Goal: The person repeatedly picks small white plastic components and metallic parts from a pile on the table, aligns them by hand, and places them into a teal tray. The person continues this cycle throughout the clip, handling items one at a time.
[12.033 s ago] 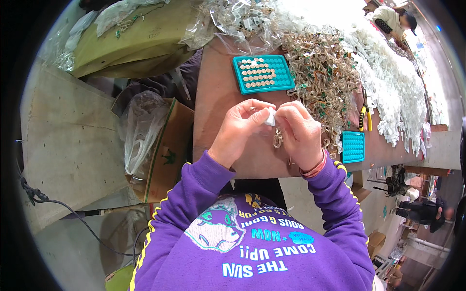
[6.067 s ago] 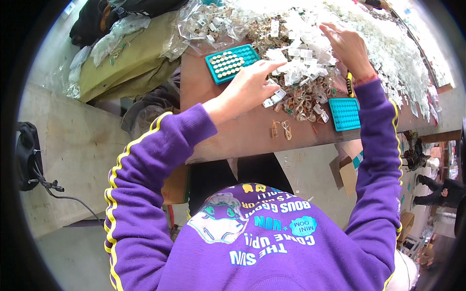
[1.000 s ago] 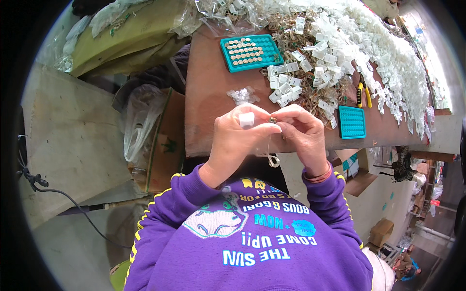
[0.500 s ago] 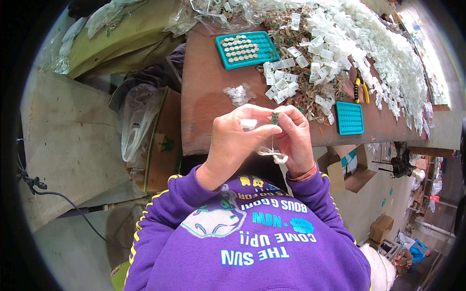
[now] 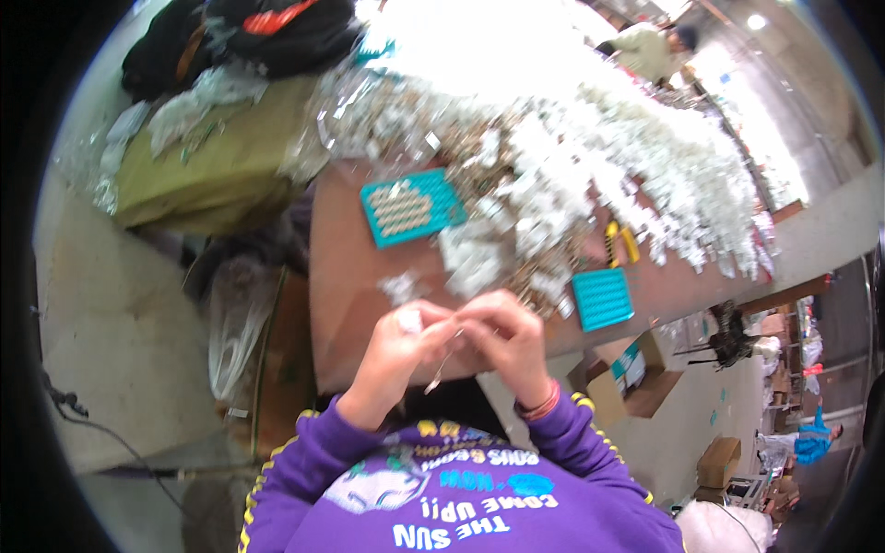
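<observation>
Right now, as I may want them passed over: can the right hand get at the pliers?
Probably yes: toward the pliers, only the low pile edge and a teal tray seem near its way. The right hand looks busy with a cord, though.

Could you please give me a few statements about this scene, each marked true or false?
1. A small white piece sits in the left hand. True.
2. The pale round discs are in the right-hand teal tray. False: they are in the left-hand teal tray.
3. A thin cord hangs below the fingers. True.
4. The yellow-and-black pliers lie to the left of both trays. False: they lie just beyond the right-hand one.
5. The right hand is far from the left. False: their fingertips are close together.
</observation>
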`<state>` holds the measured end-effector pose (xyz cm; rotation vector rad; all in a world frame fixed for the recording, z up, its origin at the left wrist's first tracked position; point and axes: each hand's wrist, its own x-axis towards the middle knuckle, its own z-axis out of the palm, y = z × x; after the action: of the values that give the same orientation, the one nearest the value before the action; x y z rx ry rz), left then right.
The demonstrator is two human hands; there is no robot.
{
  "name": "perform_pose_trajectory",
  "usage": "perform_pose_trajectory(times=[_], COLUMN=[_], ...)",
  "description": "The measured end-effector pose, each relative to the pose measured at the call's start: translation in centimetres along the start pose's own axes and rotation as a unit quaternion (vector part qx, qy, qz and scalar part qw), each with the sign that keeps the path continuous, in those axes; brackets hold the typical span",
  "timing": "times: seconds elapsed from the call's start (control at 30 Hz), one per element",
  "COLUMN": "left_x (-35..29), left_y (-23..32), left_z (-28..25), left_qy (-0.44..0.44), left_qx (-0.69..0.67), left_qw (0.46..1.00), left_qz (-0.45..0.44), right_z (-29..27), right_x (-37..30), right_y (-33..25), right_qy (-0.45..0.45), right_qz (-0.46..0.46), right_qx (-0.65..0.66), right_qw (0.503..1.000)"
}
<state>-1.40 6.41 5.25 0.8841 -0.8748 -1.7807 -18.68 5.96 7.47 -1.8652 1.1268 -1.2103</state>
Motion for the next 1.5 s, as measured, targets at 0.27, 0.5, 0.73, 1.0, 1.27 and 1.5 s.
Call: perform_pose_trajectory(times=[0.27,0.5,0.73,1.0,1.27,1.5], left_x=[0.3,0.3,1.9,4.6,4.7,4.6], left_y=[-0.6,-0.3,-1.2,-1.8,-2.1,-1.7], left_z=[-1.1,-1.9,-2.6,-4.0,-4.3,-4.2], left_qy=[-0.076,-0.091,-0.098,-0.120,-0.113,-0.109], left_qx=[-0.177,-0.164,-0.185,-0.189,-0.188,-0.172], left_qw=[0.980,0.981,0.978,0.974,0.976,0.979], left_qz=[-0.049,-0.050,-0.028,-0.017,-0.003,-0.007], right_z=[-0.6,-0.3,0.0,0.1,-0.1,-0.6], right_x=[0.7,1.3,2.4,4.1,5.1,6.1], right_y=[-0.1,-0.5,0.0,1.1,0.6,0.7], right_qy=[-0.050,-0.051,-0.044,-0.055,-0.090,-0.126], right_qz=[0.047,0.002,-0.118,-0.129,-0.136,-0.136], right_qx=[0.050,0.002,-0.101,-0.147,-0.169,-0.167], right_qw=[0.996,0.999,0.987,0.979,0.972,0.968])
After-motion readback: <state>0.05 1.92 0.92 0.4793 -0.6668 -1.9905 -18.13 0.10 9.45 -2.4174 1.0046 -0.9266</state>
